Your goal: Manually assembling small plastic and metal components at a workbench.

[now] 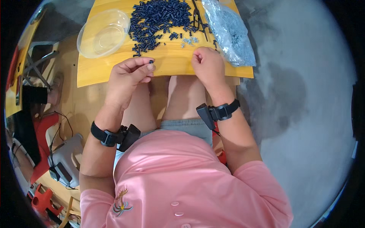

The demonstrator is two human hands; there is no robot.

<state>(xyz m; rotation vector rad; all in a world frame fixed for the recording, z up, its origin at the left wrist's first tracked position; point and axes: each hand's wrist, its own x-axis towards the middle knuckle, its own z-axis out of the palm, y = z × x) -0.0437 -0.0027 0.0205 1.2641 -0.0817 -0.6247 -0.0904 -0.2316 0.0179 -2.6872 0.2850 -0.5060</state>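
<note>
My left hand (pixel 131 74) is over the near edge of the yellow table, pinching a small black plastic piece (pixel 151 61) between thumb and fingertips. To its right, my right hand (pixel 209 64) is closed near the same edge; whether anything sits in its fingers is hidden. Beyond both hands spreads a pile of small black tube-like pieces (pixel 161 15). A few small silvery metal parts (pixel 190 40) lie between that pile and my right hand.
A clear round plastic bowl (pixel 103 38) stands on the table's left side. At the right edge rests a clear plastic bag (pixel 230 36) of small parts, beside thin dark rods (pixel 198 19). Another person's foot (pixel 56 89) shows at the left, near a grey case (pixel 67 159).
</note>
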